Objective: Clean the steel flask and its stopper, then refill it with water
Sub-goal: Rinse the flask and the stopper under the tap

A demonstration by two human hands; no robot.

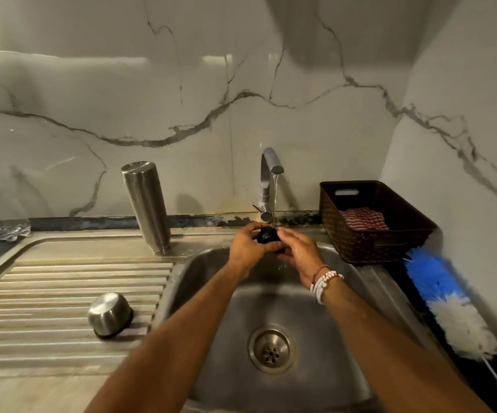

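Stopper (266, 235), black, rounded and shiny from wet, gripped between both hands directly under the thin stream (274, 201) from the tap (268, 174), above the back part of the sink (315, 317). Left hand (245, 247) curled around its left side, right hand (297, 251) closed on its right and lower side, fingers wrapped on it. Held so, probably, for rinsing the top while rubbing or turning it between the palms, and for keeping the splashes inside the basin.

Steel flask (147, 208) standing upside down on the steel rim at the back of the drainboard (62, 293), just beside the back left corner of the sink, mouth down. Placed so most likely for draining, therefore judged as already washed and not yet refilled. Brushed metal, tall plain cylinder, flat base on top.

Small steel cup (110, 314), smooth and dome-like, also turned mouth down on the ribbed drainboard, well apart from the flask. Dark woven basket (360, 242) at the right of the tap, with a red-and-white striped cloth (365, 219) inside. Fluffy blue and white brush (449, 308) lying beside the sink on the right.

Next, by judgement: finishing this rinse, then turning the flask upright for filling
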